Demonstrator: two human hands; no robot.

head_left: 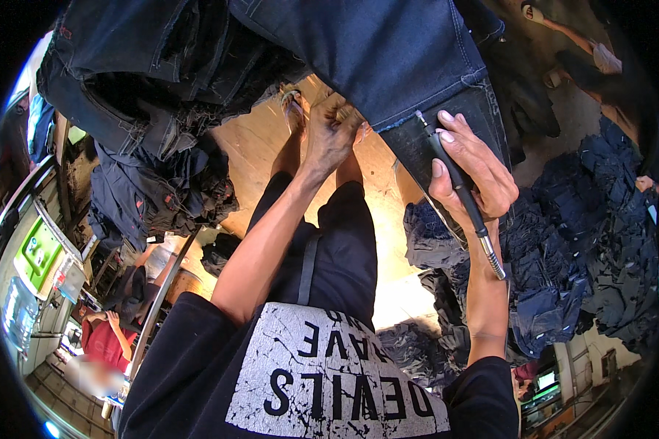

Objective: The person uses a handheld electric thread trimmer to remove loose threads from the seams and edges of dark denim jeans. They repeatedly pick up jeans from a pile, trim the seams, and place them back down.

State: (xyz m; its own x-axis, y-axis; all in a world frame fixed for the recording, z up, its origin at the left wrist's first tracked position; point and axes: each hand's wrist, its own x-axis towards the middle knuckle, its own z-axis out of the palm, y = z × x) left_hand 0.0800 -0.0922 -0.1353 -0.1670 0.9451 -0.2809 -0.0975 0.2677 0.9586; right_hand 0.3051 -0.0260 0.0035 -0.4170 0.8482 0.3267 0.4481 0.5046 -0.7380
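Note:
In my right hand (476, 168) is a slim black rotary tool handpiece (458, 179), with a metal tip at its far end and a coiled spring sleeve at its back end. The tip touches or nearly touches a stitched edge of dark blue denim jeans (395, 58), where a thin lighter blue line shows. My thumb and fingers close around the handle. At the left edge of the same jeans, my left hand (333, 130) is closed with curled fingers, seemingly gripping the cloth; its fingertips are hidden. Below the stitched edge lies a flat blackish surface (410, 146).
Dark garments (161, 73) with frayed edges heap up at the far left, with more (154, 190) below them. Stacks of dark denim (556, 241) fill the right side. A person in red (106, 340) is at the lower left. Other people's limbs (571, 36) show at the upper right.

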